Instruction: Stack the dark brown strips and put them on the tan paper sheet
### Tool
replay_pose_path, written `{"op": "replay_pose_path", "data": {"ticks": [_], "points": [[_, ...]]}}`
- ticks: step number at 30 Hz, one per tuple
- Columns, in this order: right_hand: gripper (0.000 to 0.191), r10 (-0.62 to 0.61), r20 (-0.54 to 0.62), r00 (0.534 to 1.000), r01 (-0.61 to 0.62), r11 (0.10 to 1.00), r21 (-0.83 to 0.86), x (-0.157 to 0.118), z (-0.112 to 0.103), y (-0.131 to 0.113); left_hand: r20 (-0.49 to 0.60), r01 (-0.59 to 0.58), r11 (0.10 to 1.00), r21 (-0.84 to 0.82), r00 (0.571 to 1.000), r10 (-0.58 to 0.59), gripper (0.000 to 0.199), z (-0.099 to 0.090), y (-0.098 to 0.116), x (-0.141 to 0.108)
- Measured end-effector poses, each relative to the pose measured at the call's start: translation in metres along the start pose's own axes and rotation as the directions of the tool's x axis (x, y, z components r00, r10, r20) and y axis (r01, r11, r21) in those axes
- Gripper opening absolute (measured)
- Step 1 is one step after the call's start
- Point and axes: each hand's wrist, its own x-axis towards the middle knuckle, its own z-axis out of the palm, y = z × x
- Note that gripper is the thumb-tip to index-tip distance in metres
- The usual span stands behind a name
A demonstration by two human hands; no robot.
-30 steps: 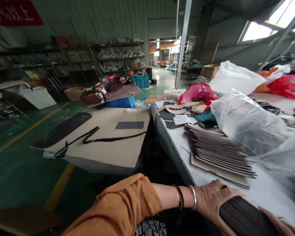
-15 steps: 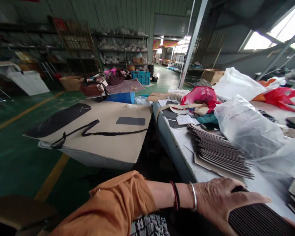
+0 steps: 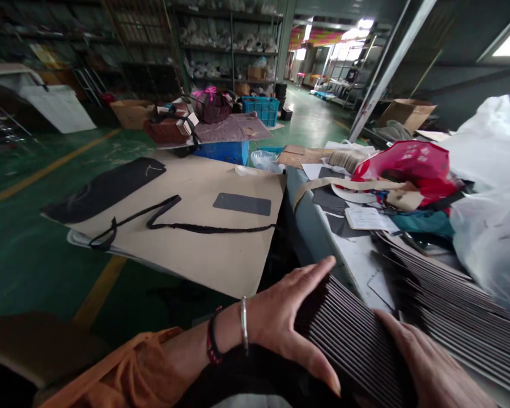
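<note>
Between my two hands is a thick stack of dark flat panels (image 3: pixel 357 334), their edges facing up as narrow ridges. My left hand (image 3: pixel 293 323), with a silver bangle and dark bracelets at the wrist, grips the stack's left end, thumb and fingers spread around it. On the right side, my right hand (image 3: pixel 429 362) presses along the stack; its lower part runs out of view. A second, fanned row of similar dark-edged panels (image 3: pixel 459 300) lies on the white table (image 3: pixel 357 255) to the right.
Left stands a beige board (image 3: pixel 195 255) bearing a black strap (image 3: pixel 212 228) and a dark rectangular piece (image 3: pixel 242 204). A dark gap separates it from the table. On the table are a notebook (image 3: pixel 369 219), a red bag (image 3: pixel 412 164) and clear plastic (image 3: pixel 493 238).
The held stack and my left hand have moved left, off toward the table's near edge. More of my right hand now shows. The view has turned right and down.
</note>
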Motion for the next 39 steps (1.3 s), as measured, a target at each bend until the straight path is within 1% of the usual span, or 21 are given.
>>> {"op": "replay_pose_path", "data": {"ticks": [1, 2, 3, 4, 5, 6, 7, 9, 11, 13, 16, 19, 22, 24, 28, 32, 33, 34, 36, 38, 39], "points": [[0.099, -0.029, 0.034, 0.999, 0.029, 0.999, -0.012, 0.018, 0.007, -0.005, -0.074, 0.093, 0.996, 0.011, 0.993, -0.092, 0.098, -0.011, -0.019, -0.007], [0.098, -0.034, 0.057, 0.998, 0.034, 0.999, -0.005, 0.035, 0.016, -0.009, -0.163, 0.201, 0.978, 0.050, 0.968, -0.191, 0.082, -0.022, -0.040, -0.014], [0.094, -0.035, 0.066, 0.997, 0.035, 0.999, 0.007, 0.050, 0.026, -0.011, -0.289, 0.360, 0.922, 0.143, 0.906, -0.309, 0.067, -0.033, -0.065, -0.020], [0.091, -0.023, 0.079, 0.997, 0.022, 1.000, 0.020, 0.064, 0.036, -0.013, -0.412, 0.534, 0.795, 0.287, 0.818, -0.400, 0.060, -0.043, -0.091, -0.025], [0.087, -0.004, 0.095, 0.995, 0.001, 0.999, 0.035, 0.078, 0.048, -0.013, -0.477, 0.615, 0.717, 0.328, 0.763, -0.437, 0.058, -0.053, -0.118, -0.030], [0.084, 0.024, 0.116, 0.993, -0.030, 0.998, 0.053, 0.093, 0.060, -0.014, -0.509, 0.660, 0.664, 0.351, 0.730, -0.456, 0.053, -0.062, -0.143, -0.034], [0.081, 0.058, 0.145, 0.988, -0.069, 0.995, 0.073, 0.107, 0.072, -0.015, -0.531, 0.692, 0.614, 0.380, 0.707, -0.468, 0.049, -0.072, -0.167, -0.037], [0.078, 0.137, 0.230, 0.963, -0.164, 0.981, 0.103, 0.137, 0.094, -0.020, -0.568, 0.738, 0.519, 0.432, 0.669, -0.480, 0.044, -0.089, -0.205, -0.043], [0.077, 0.197, 0.312, 0.929, -0.243, 0.963, 0.115, 0.167, 0.115, -0.029, -0.603, 0.774, 0.415, 0.479, 0.633, -0.485, 0.041, -0.103, -0.231, -0.049], [0.077, 0.230, 0.360, 0.904, -0.288, 0.951, 0.117, 0.196, 0.134, -0.041, -0.620, 0.788, 0.324, 0.523, 0.613, -0.490, 0.036, -0.115, -0.247, -0.055], [0.078, 0.288, 0.391, 0.874, -0.365, 0.921, 0.138, 0.234, 0.164, -0.059, -0.598, 0.765, 0.223, 0.605, 0.621, -0.507, 0.030, -0.134, -0.262, -0.064], [0.082, 0.376, 0.420, 0.826, -0.474, 0.866, 0.157, 0.267, 0.195, -0.076, -0.568, 0.723, 0.137, 0.677, 0.631, -0.528, 0.027, -0.152, -0.274, -0.073], [0.081, 0.454, 0.429, 0.781, -0.562, 0.810, 0.166, 0.298, 0.221, -0.092, -0.569, 0.700, 0.060, 0.712, 0.625, -0.534, 0.028, -0.167, -0.282, -0.083], [0.081, 0.484, 0.421, 0.767, -0.588, 0.793, 0.161, 0.318, 0.235, -0.101, -0.579, 0.696, 0.026, 0.718, 0.617, -0.533, 0.029, -0.174, -0.286, -0.088], [0.086, 0.525, 0.403, 0.749, -0.605, 0.791, 0.092, 0.342, 0.261, -0.115, -0.595, 0.702, 0.006, 0.712, 0.609, -0.524, 0.031, -0.178, -0.286, -0.095], [0.089, 0.532, 0.335, 0.777, -0.577, 0.816, 0.041, 0.344, 0.278, -0.126, -0.632, 0.722, 0.004, 0.691, 0.608, -0.480, 0.035, -0.168, -0.278, -0.094], [0.090, 0.534, 0.327, 0.780, -0.575, 0.817, 0.038, 0.342, 0.279, -0.128, -0.652, 0.736, 0.018, 0.677, 0.611, -0.449, 0.038, -0.164, -0.275, -0.093], [0.091, 0.535, 0.326, 0.780, -0.576, 0.817, 0.037, 0.341, 0.279, -0.129, -0.666, 0.751, 0.060, 0.658, 0.617, -0.419, 0.040, -0.158, -0.272, -0.092], [0.095, 0.528, 0.338, 0.779, -0.571, 0.820, 0.034, 0.339, 0.278, -0.129, -0.664, 0.761, 0.196, 0.618, 0.639, -0.388, 0.042, -0.146, -0.267, -0.089], [0.097, 0.505, 0.366, 0.781, -0.555, 0.831, 0.039, 0.337, 0.274, -0.127, -0.635, 0.752, 0.307, 0.583, 0.658, -0.404, 0.044, -0.134, -0.265, -0.086], [0.098, 0.492, 0.380, 0.783, -0.546, 0.837, 0.042, 0.337, 0.271, -0.126, -0.621, 0.752, 0.325, 0.573, 0.658, -0.427, 0.045, -0.129, -0.265, -0.084]]}}
